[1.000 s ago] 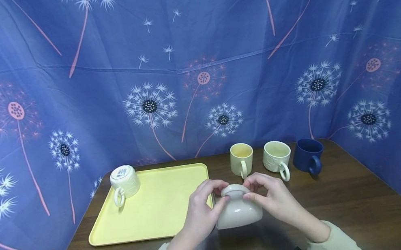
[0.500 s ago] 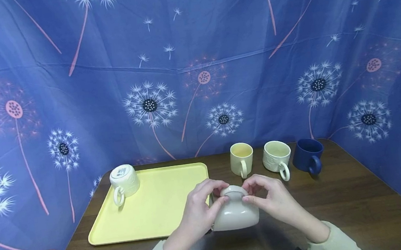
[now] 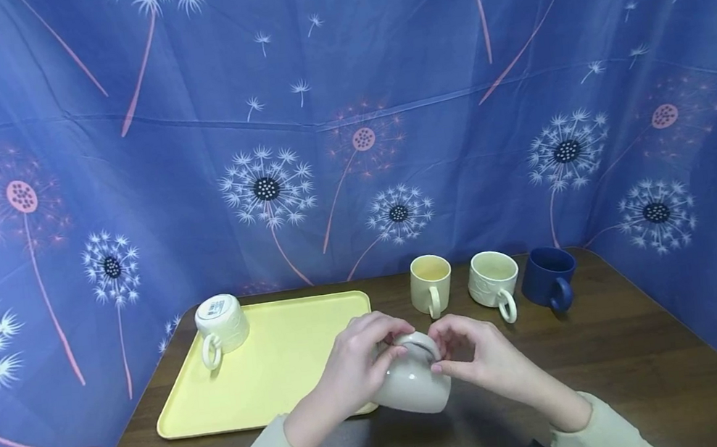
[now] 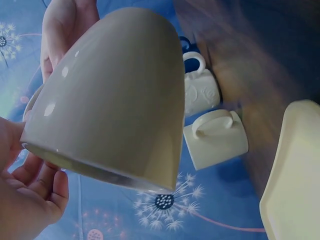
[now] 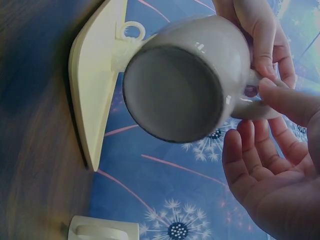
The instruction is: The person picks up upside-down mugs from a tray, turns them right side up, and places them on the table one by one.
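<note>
A glossy pale grey mug (image 3: 411, 387) is held on its side above the table, its looped handle uppermost. My left hand (image 3: 361, 358) grips it by the rim end and handle, with fingertips at the rim in the left wrist view. With thumb and fingers, my right hand (image 3: 486, 352) pinches the handle. The right wrist view shows the mug's round base (image 5: 172, 95) facing the camera. To the left lies a yellow tray (image 3: 294, 361), and the mug hangs near its front right corner. An upside-down cream mug (image 3: 228, 328) sits on the tray's far left.
Behind my hands, a pale yellow mug (image 3: 430, 285), an embossed off-white mug (image 3: 493, 282) and a navy mug (image 3: 548, 278) stand upright in a row, handles toward me. The dark wooden table (image 3: 615, 357) meets a blue dandelion-print cloth (image 3: 454, 133) at its back and sides.
The grey mug has shifted a little to the left and swung round, its base end now tilted lower toward the right. Both hands keep hold of it; the other mugs and tray stay put.
</note>
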The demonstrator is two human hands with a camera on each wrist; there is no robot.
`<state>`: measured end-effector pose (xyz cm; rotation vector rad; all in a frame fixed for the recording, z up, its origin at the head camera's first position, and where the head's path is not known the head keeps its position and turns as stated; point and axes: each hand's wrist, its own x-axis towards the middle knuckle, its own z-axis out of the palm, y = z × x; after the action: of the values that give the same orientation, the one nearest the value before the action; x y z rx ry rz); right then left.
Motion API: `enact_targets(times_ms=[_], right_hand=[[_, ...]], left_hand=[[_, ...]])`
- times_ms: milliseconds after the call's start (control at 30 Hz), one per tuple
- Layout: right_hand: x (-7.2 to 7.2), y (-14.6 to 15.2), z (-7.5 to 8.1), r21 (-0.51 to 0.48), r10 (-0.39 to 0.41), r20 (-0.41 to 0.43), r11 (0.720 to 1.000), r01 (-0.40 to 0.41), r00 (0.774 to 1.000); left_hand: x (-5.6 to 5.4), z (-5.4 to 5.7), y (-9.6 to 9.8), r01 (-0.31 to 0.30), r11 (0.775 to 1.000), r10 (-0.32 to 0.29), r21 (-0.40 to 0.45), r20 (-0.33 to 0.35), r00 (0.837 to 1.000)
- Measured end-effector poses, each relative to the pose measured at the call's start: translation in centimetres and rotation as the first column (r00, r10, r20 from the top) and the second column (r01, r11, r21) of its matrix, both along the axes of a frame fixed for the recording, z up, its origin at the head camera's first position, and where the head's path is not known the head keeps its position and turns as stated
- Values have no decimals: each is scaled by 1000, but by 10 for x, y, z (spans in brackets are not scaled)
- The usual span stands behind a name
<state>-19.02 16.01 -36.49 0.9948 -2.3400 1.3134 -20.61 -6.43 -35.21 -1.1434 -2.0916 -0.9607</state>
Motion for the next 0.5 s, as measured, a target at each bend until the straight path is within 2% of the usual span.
enact_targets(times_ms=[167,300,367,500], right_hand=[[-1,1,0,6,57,60,998,-57,997],[-2,1,0,-21,111,132,994,-109,985],[-2,1,0,-49,151,174,988,-145,973],[-3,1,2,-119,253,280,966,-228,926]], left_hand=[[-2,3,-2,26,998,-28,-51,-39,999],[-2,5,-3,54,994,-58,-95,-42,997],[-2,5,-3,68,991,-72,-116,-38,997],[-3,6,-4,88,984,-97,-154,-51,994]])
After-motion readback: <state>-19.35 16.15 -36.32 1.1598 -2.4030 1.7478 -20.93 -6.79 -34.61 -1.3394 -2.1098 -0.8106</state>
